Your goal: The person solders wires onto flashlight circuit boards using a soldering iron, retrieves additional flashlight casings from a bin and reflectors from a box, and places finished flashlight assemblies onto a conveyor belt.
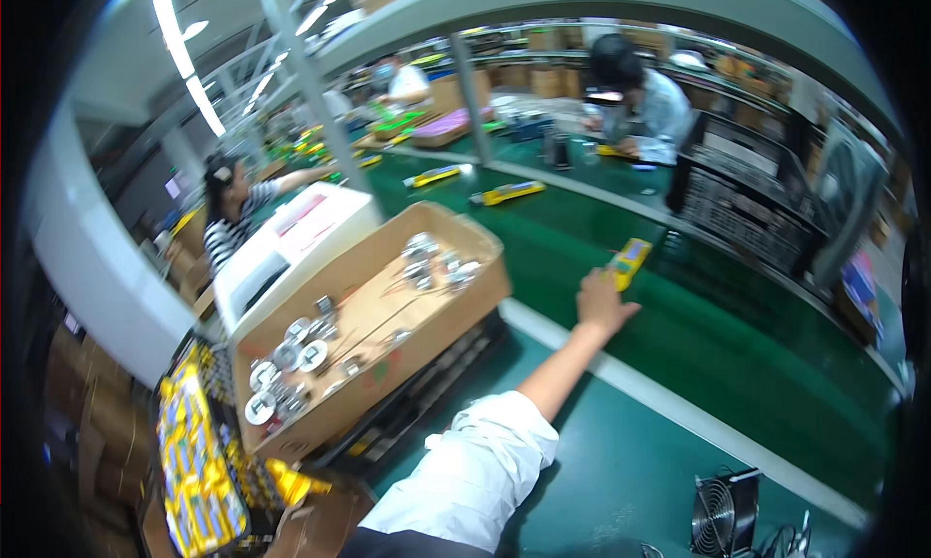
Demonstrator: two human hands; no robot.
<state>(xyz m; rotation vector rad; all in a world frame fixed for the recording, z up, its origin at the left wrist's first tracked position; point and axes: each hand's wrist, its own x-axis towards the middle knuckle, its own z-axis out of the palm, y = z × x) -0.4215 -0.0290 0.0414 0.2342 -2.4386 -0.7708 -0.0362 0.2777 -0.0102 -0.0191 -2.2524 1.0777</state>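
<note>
My left hand (603, 304) reaches out over the green belt (543, 238), its back up and thumb stretched out to the right. Its fingers lie at the near end of a long yellow device with a greyish panel (632, 258), overlapping part of it. The thumb stands apart from the device, so I see no closed grip. Two more yellow devices lie farther up the belt, one nearer (514, 192) and one beyond it (433, 176). My right hand is out of view.
Left of my arm is a cardboard tray (456, 316) of round silver-and-white parts, beside a white foam box (339, 219). A crate of yellow devices (199, 461) stands lower left. Black crate (747, 194) at right; small fan (718, 514) near the bottom. Co-workers sit across and left.
</note>
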